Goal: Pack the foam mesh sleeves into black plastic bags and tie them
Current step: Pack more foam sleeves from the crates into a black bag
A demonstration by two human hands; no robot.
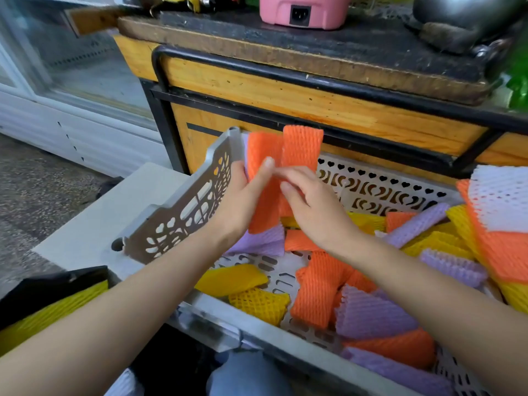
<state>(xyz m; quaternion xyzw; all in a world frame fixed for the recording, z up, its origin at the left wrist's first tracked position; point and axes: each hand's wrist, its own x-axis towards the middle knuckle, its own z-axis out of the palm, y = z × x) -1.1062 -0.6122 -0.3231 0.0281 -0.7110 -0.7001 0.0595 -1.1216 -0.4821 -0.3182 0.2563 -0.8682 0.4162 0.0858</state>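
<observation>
1. A knee in blue jeans [248, 375] is showing at the bottom edge. To its left, a black plastic bag [54, 281] is lying on the floor, with yellow sleeves [43, 315] showing just below its edge.
2. A grey perforated crate [257, 335] is sitting in front of the person. Loose sleeves [317, 290] in orange, purple and yellow are lying scattered across its floor.
3. The left hand [243, 201] is holding two orange sleeves [265, 158] upright above the crate's far left corner. Its thumb is pressing across their front and its fingers are wrapping behind.
4. The right hand [311, 204] is reaching in from the right. Its thumb and forefinger are closing narrowly on the same orange sleeves, just beside the left thumb, while its other fingers are curling loosely.
5. A flat pile [500, 201] of white, orange and yellow sleeves is resting at the crate's right side.
6. A wooden cabinet [285, 104] with a black metal frame is standing behind the crate. It is carrying a pink appliance [303, 10] and a metal pot [468, 12] on its dark top.
</observation>
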